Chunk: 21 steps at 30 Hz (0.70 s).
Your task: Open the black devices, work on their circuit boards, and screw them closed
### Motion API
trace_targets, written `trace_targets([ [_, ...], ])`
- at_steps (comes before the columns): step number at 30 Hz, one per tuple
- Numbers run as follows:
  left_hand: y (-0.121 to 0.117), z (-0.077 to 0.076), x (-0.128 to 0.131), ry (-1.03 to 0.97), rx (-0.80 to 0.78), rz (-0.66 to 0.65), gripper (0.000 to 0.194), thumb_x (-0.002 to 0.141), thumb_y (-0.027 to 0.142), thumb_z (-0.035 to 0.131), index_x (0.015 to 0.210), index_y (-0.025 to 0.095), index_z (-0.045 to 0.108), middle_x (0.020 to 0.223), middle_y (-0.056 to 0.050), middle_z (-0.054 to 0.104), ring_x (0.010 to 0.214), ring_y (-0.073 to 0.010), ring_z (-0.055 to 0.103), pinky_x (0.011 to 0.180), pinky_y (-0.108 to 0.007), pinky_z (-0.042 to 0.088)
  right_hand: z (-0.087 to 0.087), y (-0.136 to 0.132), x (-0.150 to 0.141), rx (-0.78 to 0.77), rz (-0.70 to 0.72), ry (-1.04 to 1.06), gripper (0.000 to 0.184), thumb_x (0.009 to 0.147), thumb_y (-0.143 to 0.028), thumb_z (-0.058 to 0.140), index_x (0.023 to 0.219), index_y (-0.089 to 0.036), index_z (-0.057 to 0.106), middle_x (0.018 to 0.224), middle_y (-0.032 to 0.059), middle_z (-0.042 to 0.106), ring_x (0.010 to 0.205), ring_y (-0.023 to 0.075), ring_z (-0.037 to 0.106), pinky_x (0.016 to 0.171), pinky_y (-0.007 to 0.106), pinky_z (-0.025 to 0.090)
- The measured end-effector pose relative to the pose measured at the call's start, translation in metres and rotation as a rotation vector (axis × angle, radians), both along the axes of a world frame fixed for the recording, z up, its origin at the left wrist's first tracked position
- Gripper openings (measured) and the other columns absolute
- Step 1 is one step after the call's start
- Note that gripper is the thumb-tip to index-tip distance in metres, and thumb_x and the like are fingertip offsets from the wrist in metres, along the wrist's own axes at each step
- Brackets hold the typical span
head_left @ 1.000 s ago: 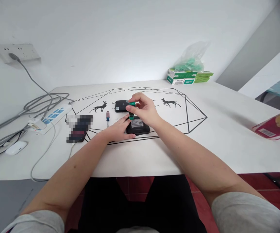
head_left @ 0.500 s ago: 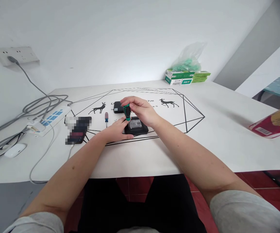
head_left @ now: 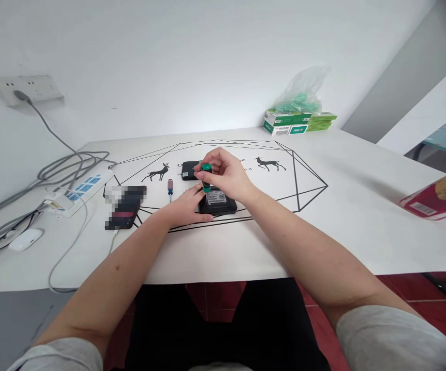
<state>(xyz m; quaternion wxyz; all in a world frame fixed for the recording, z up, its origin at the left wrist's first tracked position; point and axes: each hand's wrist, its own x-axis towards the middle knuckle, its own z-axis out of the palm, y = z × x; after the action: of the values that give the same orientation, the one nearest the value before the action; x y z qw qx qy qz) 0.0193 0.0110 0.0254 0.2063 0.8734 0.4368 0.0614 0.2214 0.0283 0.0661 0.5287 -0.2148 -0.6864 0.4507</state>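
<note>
My right hand has its fingers closed round the handle of a green and black screwdriver, held nearly upright over the far left part of an opened black hard drive case. The screwdriver's tip is hidden. Inside the case lies a drive with a white printed label. My left hand braces the case at its left side, fingers at the far left corner and thumb along the near edge. Behind it a black cover-like piece with a small pale sticker lies partly hidden by my right hand.
A smaller screwdriver lies left of my left hand. Further left are a phone, a power strip, cables and a white earbud case. Green and white boxes stand against the wall; a red and yellow package is at right.
My right hand has turned and its fingers have shifted round the screwdriver handle, which now stands more upright. My left hand and the case stay in place.
</note>
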Motion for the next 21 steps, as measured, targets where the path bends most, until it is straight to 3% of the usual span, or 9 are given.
trace_targets([
  [4,0.004,-0.004,-0.001,0.009,0.078,0.011,0.110,0.087,0.084,0.068,0.172,0.022,0.035,0.180,-0.021,0.034,0.169,-0.0500,0.021,0.136,-0.065,0.021,-0.003,0.001,0.002,0.034,0.039,-0.036,0.037,0.095,-0.055,0.078,0.114,-0.026,0.065,0.118,0.0071,0.079,0.110,0.0225,0.078,0.094,0.043,0.067],
  [7,0.007,-0.006,-0.001,0.035,0.105,0.026,0.117,0.084,0.090,0.065,0.173,0.020,0.033,0.179,-0.022,0.034,0.168,-0.0511,0.020,0.135,-0.066,0.018,-0.002,0.006,0.007,0.201,-0.007,-0.158,0.037,0.105,-0.057,0.064,0.124,-0.027,0.071,0.136,0.0108,0.071,0.124,0.0250,0.071,0.104,0.048,0.063],
  [12,0.008,-0.008,-0.002,0.072,0.103,0.095,0.126,0.080,0.096,0.063,0.174,0.019,0.028,0.181,-0.025,0.029,0.169,-0.0536,0.014,0.134,-0.071,0.007,0.002,0.006,0.011,0.442,-0.115,-0.288,0.033,0.112,-0.039,0.049,0.127,-0.029,0.077,0.123,0.0095,0.065,0.117,0.0240,0.067,0.109,0.051,0.060],
  [17,0.008,-0.011,-0.004,0.104,0.092,0.112,0.127,0.080,0.097,0.062,0.173,0.017,0.029,0.181,-0.027,0.028,0.170,-0.0521,0.014,0.134,-0.069,0.010,0.004,-0.004,0.007,0.422,-0.158,-0.219,0.032,0.107,-0.023,0.047,0.116,-0.028,0.078,0.123,0.0069,0.078,0.118,0.0236,0.073,0.108,0.049,0.061],
  [21,0.011,-0.016,-0.006,0.046,0.121,0.091,0.125,0.080,0.096,0.063,0.173,0.018,0.029,0.180,-0.026,0.031,0.169,-0.0496,0.019,0.134,-0.066,0.012,0.006,-0.012,0.002,0.308,-0.203,-0.182,0.015,0.100,-0.030,0.062,0.109,-0.026,0.074,0.122,0.0061,0.082,0.110,0.0234,0.078,0.103,0.048,0.063],
])
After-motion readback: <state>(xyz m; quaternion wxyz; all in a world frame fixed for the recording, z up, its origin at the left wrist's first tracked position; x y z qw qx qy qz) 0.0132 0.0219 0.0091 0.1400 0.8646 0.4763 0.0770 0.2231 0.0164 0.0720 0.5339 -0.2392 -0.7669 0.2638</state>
